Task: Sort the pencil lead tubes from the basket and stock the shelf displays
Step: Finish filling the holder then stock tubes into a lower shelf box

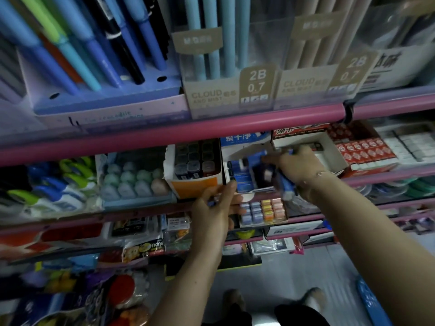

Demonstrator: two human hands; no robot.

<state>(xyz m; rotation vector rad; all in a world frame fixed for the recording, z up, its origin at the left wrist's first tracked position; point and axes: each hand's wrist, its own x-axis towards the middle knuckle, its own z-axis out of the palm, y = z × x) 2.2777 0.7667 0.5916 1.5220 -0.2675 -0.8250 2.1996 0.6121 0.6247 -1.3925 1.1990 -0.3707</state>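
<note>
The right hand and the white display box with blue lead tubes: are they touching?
Touching. The head view shows the right hand reaching into the white display box, fingers curled on blue lead tubes there.

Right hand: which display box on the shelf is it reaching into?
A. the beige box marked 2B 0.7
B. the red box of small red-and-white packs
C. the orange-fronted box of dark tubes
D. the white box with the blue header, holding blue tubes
D: the right hand sits at the white box with the blue header, its fingers gripping blue tubes there, right of the orange-fronted box.
</note>
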